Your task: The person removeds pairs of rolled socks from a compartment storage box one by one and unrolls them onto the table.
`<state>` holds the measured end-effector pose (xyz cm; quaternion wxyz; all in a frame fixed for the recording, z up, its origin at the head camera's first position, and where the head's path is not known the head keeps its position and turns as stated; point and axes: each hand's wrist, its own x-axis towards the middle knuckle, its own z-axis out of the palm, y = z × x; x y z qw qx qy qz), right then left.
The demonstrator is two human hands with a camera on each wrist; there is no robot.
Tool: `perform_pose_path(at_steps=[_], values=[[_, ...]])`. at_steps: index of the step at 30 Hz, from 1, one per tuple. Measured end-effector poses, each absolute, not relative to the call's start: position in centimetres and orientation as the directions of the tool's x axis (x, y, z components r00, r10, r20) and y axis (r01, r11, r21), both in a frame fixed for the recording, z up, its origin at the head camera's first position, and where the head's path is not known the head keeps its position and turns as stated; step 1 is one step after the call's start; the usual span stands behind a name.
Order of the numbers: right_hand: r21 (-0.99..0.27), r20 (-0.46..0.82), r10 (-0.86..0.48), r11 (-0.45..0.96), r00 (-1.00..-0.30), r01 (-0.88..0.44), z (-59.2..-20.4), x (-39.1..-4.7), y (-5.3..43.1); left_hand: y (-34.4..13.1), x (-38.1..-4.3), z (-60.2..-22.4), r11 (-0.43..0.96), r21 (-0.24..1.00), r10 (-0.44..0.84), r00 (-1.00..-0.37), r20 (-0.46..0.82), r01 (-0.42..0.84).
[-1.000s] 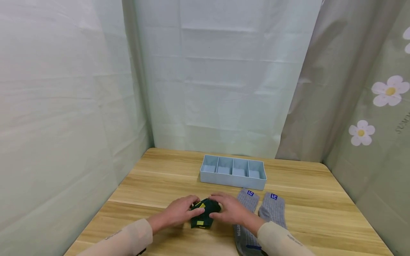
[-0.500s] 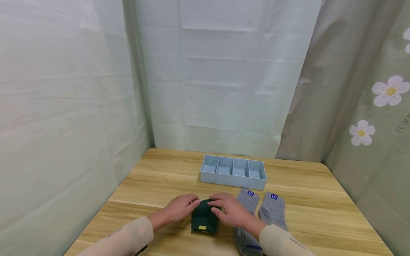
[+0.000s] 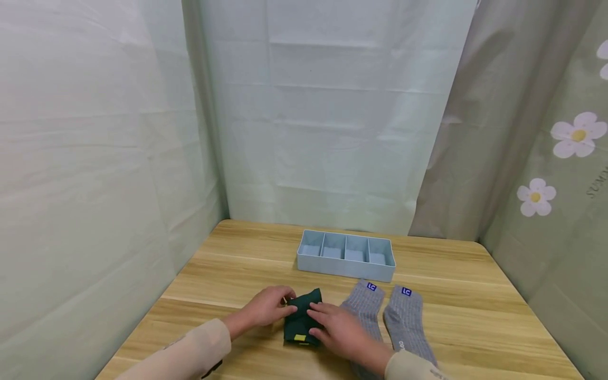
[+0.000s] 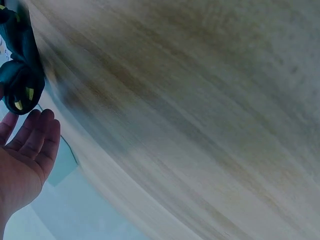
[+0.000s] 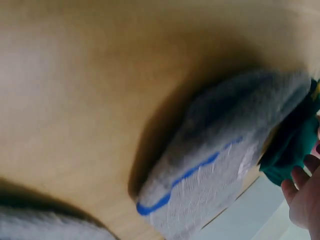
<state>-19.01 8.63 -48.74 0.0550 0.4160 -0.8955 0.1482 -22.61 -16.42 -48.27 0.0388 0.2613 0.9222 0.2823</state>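
Note:
A dark green sock (image 3: 300, 323) with yellow patches lies folded on the table in front of me, seen in the head view. Its left end is in my left hand (image 3: 271, 306), thumb over the top and fingers behind. Seen from the left wrist, that end is a round roll (image 4: 22, 85) with yellow at its core. My right hand (image 3: 339, 327) rests its extended fingers on the sock's right part. In the right wrist view the green fabric (image 5: 290, 147) shows beside the fingertips. Part of the sock is hidden under the right hand.
Two grey ribbed socks, the left one (image 3: 368, 306) partly under my right forearm and the right one (image 3: 406, 316) beside it, lie with blue LC labels up. Behind them stands a pale blue box (image 3: 344, 266) with several compartments. Curtains surround the wooden table (image 3: 247, 258).
The green sock went from a bunched shape to a flatter fold, its upper corner now pointing up. My left thumb came onto it; my right hand moved lower, and the left grey sock shifted slightly.

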Motion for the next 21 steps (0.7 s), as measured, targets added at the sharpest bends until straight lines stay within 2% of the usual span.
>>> perform_pose_path(at_steps=[12,17,21], values=[[-0.265,0.102,-0.692,0.673,-0.714,-0.690,-50.0,-17.4,7.1,-16.2,-22.8,-48.3,0.637,0.625,0.523,-0.849,0.081,0.451],[-0.210,0.069,-0.677,0.708,-0.733,-0.674,-50.6,-17.1,6.4,-16.5,-22.8,-48.5,0.641,0.643,0.505,-0.861,0.058,0.419],[-0.156,0.071,-0.689,0.706,-0.721,-0.690,-50.7,-17.1,6.2,-16.4,-23.0,-48.7,0.653,0.646,0.475,-0.878,0.057,0.395]])
